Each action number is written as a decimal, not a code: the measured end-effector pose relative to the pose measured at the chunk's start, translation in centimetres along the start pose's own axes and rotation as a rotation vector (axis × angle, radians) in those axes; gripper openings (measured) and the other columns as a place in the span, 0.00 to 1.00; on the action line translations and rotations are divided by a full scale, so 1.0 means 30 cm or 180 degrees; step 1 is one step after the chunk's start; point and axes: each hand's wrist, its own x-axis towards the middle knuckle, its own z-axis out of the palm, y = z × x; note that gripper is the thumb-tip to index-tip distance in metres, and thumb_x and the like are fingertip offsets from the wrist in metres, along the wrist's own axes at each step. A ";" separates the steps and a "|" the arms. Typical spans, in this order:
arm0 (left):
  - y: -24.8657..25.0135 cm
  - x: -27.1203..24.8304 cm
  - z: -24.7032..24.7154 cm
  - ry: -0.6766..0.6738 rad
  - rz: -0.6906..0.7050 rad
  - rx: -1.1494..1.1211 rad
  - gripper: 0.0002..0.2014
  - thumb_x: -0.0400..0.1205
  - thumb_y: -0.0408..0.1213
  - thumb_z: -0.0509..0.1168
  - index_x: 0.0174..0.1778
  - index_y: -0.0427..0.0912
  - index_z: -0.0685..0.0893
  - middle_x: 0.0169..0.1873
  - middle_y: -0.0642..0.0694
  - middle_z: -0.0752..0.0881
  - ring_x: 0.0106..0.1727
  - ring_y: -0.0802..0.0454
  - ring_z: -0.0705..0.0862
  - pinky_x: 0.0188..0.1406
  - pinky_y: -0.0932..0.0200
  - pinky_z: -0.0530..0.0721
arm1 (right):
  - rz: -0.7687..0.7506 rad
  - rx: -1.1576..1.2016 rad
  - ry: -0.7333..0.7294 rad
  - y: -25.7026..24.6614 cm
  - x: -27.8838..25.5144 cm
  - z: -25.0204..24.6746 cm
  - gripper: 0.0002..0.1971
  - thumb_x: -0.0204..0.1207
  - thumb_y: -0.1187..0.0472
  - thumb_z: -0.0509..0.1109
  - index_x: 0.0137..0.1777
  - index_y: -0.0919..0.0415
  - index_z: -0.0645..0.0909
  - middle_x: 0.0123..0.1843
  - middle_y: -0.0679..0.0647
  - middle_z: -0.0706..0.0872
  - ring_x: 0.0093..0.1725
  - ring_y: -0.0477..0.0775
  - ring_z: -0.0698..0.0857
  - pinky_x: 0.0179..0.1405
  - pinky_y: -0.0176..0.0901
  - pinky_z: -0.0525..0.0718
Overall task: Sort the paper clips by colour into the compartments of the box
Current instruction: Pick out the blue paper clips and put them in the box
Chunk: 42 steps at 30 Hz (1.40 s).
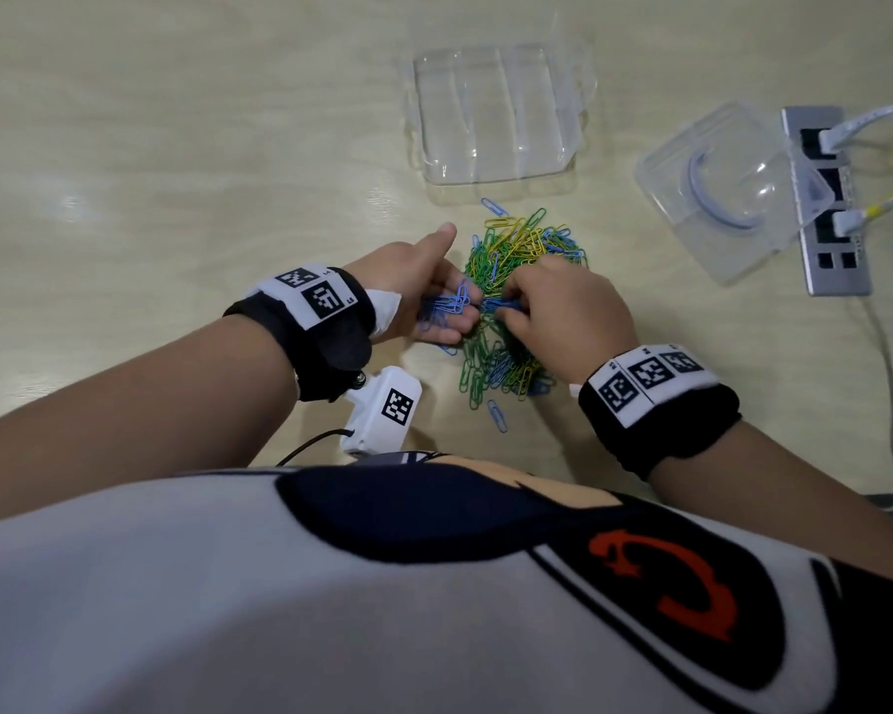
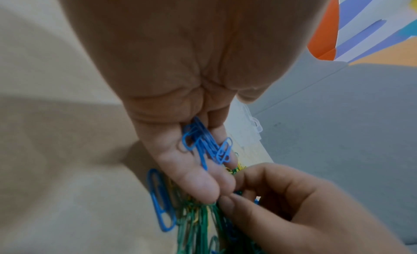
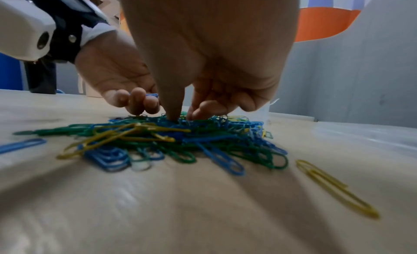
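Observation:
A heap of blue, green and yellow paper clips lies on the light wooden table, just in front of the clear, empty compartment box. My left hand is at the heap's left edge, palm up, thumb stuck out. Several blue clips lie loose on its relaxed fingers. My right hand reaches into the heap from the right and pinches a blue clip right beside the left fingertips. The right wrist view shows the right fingertips dug into the heap.
A clear plastic lid with a dome lies to the right of the box, partly over a metal socket strip with white cables. Single blue clips and a yellow one lie apart from the heap.

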 end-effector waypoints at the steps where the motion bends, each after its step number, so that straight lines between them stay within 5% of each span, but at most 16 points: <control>1: 0.001 -0.002 -0.004 0.0012 -0.0004 0.0026 0.31 0.86 0.58 0.46 0.39 0.35 0.82 0.32 0.38 0.84 0.29 0.48 0.83 0.31 0.60 0.87 | -0.0013 -0.0046 0.0010 -0.003 0.003 0.004 0.11 0.77 0.49 0.68 0.55 0.52 0.83 0.52 0.52 0.82 0.54 0.58 0.81 0.50 0.49 0.74; 10: 0.007 -0.027 -0.013 0.0009 0.0054 0.0131 0.12 0.87 0.31 0.51 0.39 0.39 0.75 0.33 0.40 0.78 0.31 0.50 0.75 0.28 0.65 0.83 | 0.0222 0.0200 0.0080 0.012 0.000 -0.031 0.04 0.77 0.53 0.67 0.45 0.50 0.83 0.43 0.46 0.77 0.47 0.56 0.82 0.51 0.49 0.77; 14: 0.009 -0.021 0.000 -0.0127 -0.0037 0.0087 0.18 0.89 0.43 0.48 0.42 0.39 0.78 0.33 0.42 0.78 0.32 0.50 0.77 0.33 0.63 0.84 | 0.0176 0.0787 0.0541 0.000 -0.012 -0.072 0.04 0.74 0.53 0.71 0.45 0.50 0.85 0.42 0.46 0.81 0.43 0.51 0.81 0.49 0.48 0.79; 17: 0.005 -0.005 0.016 -0.0119 0.0002 -0.0086 0.23 0.88 0.51 0.50 0.43 0.36 0.79 0.31 0.42 0.82 0.31 0.49 0.82 0.39 0.56 0.87 | -0.0166 0.0869 0.0367 -0.063 -0.014 -0.083 0.06 0.75 0.50 0.70 0.47 0.48 0.86 0.43 0.45 0.82 0.45 0.48 0.80 0.52 0.49 0.78; 22: -0.006 0.001 0.006 -0.0164 -0.0026 -0.0073 0.26 0.88 0.53 0.48 0.41 0.35 0.81 0.28 0.41 0.83 0.27 0.51 0.81 0.34 0.59 0.87 | 0.0029 0.0842 0.0508 -0.038 0.002 -0.061 0.08 0.79 0.53 0.65 0.47 0.52 0.85 0.44 0.49 0.82 0.47 0.55 0.82 0.50 0.51 0.79; 26: -0.008 0.007 -0.017 -0.0103 -0.0060 0.0015 0.27 0.88 0.53 0.47 0.40 0.36 0.81 0.27 0.41 0.82 0.28 0.50 0.80 0.34 0.58 0.87 | 0.0012 -0.0202 -0.0091 0.007 0.006 -0.022 0.09 0.78 0.50 0.65 0.51 0.48 0.85 0.50 0.48 0.82 0.52 0.57 0.83 0.49 0.48 0.73; 32: -0.006 0.009 -0.027 -0.0041 -0.0047 0.0046 0.27 0.88 0.54 0.46 0.41 0.36 0.80 0.30 0.40 0.81 0.29 0.50 0.81 0.36 0.57 0.86 | -0.0066 -0.0423 -0.0069 -0.005 0.010 -0.005 0.09 0.77 0.51 0.65 0.51 0.52 0.83 0.52 0.51 0.82 0.52 0.59 0.83 0.51 0.49 0.72; 42: 0.000 0.008 -0.017 -0.0008 -0.0020 0.0051 0.28 0.88 0.55 0.46 0.43 0.34 0.81 0.32 0.40 0.81 0.30 0.49 0.81 0.35 0.59 0.87 | 0.0292 0.0534 0.0196 0.031 0.001 -0.057 0.03 0.73 0.53 0.73 0.42 0.50 0.85 0.40 0.45 0.79 0.45 0.53 0.82 0.49 0.50 0.79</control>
